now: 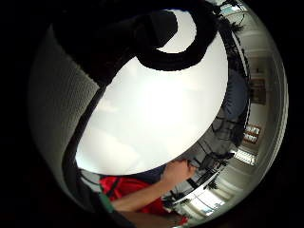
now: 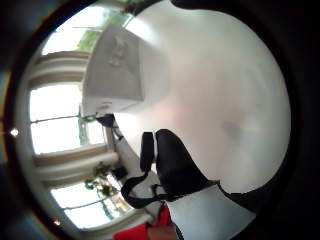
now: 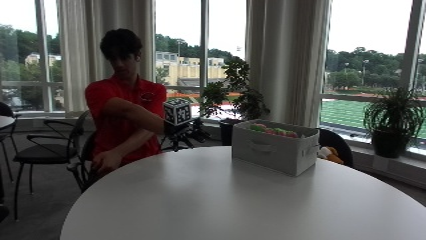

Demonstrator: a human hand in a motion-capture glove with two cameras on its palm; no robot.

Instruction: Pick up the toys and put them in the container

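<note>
Round white table (image 3: 219,200) in the foreground. Farther back on its right, a grey fabric container (image 3: 274,147) holding green and pink toys (image 3: 273,131). Beyond the far left edge, a black-gloved right hand (image 3: 178,131) raised above the tabletop, gripping nothing; finger position impossible to tell.

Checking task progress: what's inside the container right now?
Green, pink and orange toys show above the rim of the grey container. Its walls hide anything lower down.
</note>
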